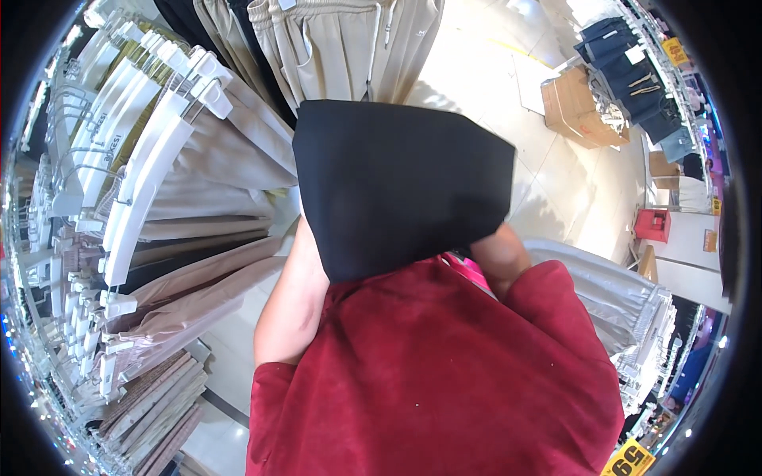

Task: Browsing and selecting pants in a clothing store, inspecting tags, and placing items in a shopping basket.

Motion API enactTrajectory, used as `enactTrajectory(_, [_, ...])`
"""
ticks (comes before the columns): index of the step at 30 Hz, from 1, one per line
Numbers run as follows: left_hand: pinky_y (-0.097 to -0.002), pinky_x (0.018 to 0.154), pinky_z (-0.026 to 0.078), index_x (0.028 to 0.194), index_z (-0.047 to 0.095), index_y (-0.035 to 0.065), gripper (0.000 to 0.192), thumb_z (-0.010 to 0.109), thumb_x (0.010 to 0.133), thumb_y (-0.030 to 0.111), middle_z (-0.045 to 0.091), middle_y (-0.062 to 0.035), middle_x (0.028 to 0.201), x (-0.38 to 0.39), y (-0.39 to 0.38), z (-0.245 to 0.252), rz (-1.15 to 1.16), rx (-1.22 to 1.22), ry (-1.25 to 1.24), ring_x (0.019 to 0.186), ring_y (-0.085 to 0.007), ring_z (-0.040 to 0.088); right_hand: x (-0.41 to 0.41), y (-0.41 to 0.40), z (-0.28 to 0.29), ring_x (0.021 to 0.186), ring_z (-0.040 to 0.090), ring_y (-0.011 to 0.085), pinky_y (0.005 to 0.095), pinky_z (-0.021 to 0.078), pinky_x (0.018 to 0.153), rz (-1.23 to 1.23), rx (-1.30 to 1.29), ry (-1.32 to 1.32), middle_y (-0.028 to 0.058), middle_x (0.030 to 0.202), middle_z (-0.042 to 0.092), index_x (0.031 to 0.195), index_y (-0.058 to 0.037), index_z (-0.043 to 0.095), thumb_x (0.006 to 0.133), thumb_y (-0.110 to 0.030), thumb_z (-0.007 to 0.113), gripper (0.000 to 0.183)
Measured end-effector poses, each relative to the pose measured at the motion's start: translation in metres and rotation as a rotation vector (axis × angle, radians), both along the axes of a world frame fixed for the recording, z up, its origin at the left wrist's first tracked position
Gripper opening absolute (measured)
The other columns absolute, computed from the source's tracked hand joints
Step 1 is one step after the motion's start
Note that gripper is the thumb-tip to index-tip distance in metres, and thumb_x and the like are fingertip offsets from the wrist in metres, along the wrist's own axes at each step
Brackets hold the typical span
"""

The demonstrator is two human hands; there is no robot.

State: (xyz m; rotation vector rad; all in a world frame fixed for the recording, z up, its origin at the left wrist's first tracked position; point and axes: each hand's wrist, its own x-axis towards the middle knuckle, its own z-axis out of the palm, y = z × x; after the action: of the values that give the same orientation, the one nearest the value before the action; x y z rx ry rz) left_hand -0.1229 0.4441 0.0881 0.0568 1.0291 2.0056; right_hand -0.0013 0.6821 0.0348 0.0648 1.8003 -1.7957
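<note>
A piece of smooth black cloth [405,184], perhaps a folded garment, is spread in front of my chest. It covers both of my hands, so neither hand is in view. My left forearm runs up along the cloth's left edge and passes beneath it. On the right, my bent right arm goes under the cloth's lower right corner. Whether my fingers grip the cloth cannot be seen. Beige drawstring trousers [339,53] hang just beyond its far edge. Something bright pink [470,272] shows between the cloth and my red top [428,369].
Trousers [220,166] on white clip hangers [149,190] crowd a rack at left. Folded patterned garments [161,410] hang low there. Grey trousers [607,297] hang at right. A cardboard box [580,110] with hangers stands on the tiled floor [553,184], near dark shorts [631,71] and a red box [652,225].
</note>
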Motion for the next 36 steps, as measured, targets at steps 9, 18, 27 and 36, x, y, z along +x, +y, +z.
enactTrajectory(9, [-0.0304, 0.076, 0.052, 0.103, 0.059, 0.0002, 0.034, 0.044, 0.092, 0.028, 0.063, -0.0096, 0.097, -0.106, -0.011, -0.025, 0.368, 0.040, -0.026, 0.084, -0.0197, 0.061, 0.003, -0.129, 0.008, 0.107, 0.057, 0.0296, 0.0392, 0.0442, 0.095, -0.690, -1.182, -0.474, 0.0140, 0.124, 0.054, 0.136, -0.0080, 0.038, 0.078, -0.034, 0.063, 0.068])
enactTrajectory(18, [-0.0292, 0.071, 0.051, 0.093, 0.061, 0.0026, 0.037, 0.042, 0.093, 0.034, 0.064, -0.0069, 0.090, -0.093, -0.026, -0.031, -0.146, -0.315, -0.045, 0.078, -0.0163, 0.061, 0.029, -0.134, 0.032, 0.100, 0.060, 0.0277, 0.0363, 0.0477, 0.088, -0.882, -0.995, -0.529, 0.0157, 0.111, 0.061, 0.126, 0.0035, 0.047, 0.078, -0.025, 0.062, 0.058])
enactTrajectory(27, [-0.0320, 0.081, 0.046, 0.110, 0.059, -0.0015, 0.043, 0.053, 0.091, 0.036, 0.066, -0.0061, 0.096, -0.083, -0.037, -0.036, -0.399, -0.751, 1.187, 0.090, -0.0223, 0.061, 0.016, -0.150, 0.022, 0.080, 0.064, 0.0185, 0.0285, 0.0496, 0.077, -0.693, -0.551, -0.562, 0.0103, 0.087, 0.066, 0.089, 0.0019, 0.065, 0.074, -0.020, 0.064, 0.026])
enactTrajectory(36, [-0.0289, 0.083, 0.046, 0.110, 0.061, 0.0019, 0.043, 0.053, 0.091, 0.039, 0.065, -0.0094, 0.097, 0.025, -0.083, -0.114, -0.553, -0.076, -0.352, 0.089, -0.0195, 0.061, 0.028, -0.157, 0.085, 0.098, 0.058, 0.0182, 0.0294, 0.0434, 0.091, -0.861, -0.767, -0.712, 0.0096, 0.106, 0.062, 0.112, 0.0002, 0.057, 0.081, -0.026, 0.065, 0.041])
